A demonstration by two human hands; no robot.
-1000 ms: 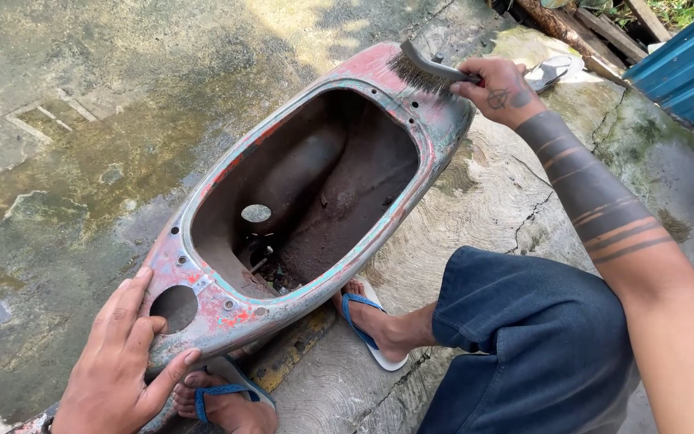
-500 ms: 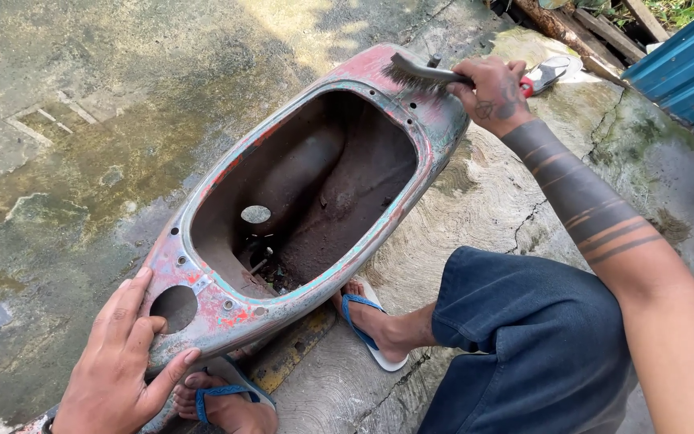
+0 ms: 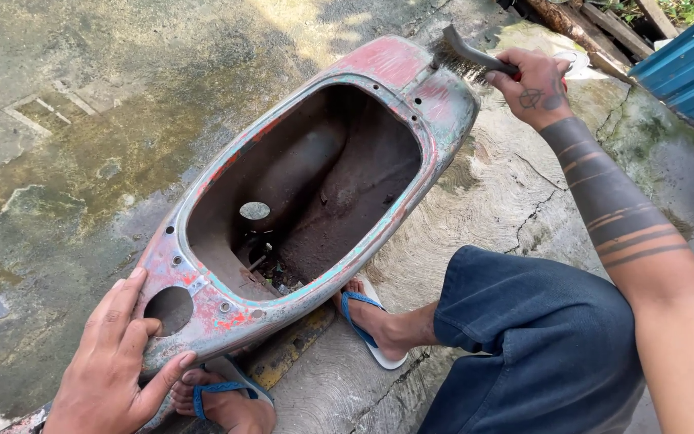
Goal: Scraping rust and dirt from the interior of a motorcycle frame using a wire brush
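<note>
Mid-scrub here; right hand has its grip wrapped tight round a wire brush, bristles on the far end of the old scooter body shell just left of it; left hand is spread flat, pinning the near end. Next stroke probably wants steady pressure along that rim; open concrete floor further left, blue metal sheet close on the right.
</note>
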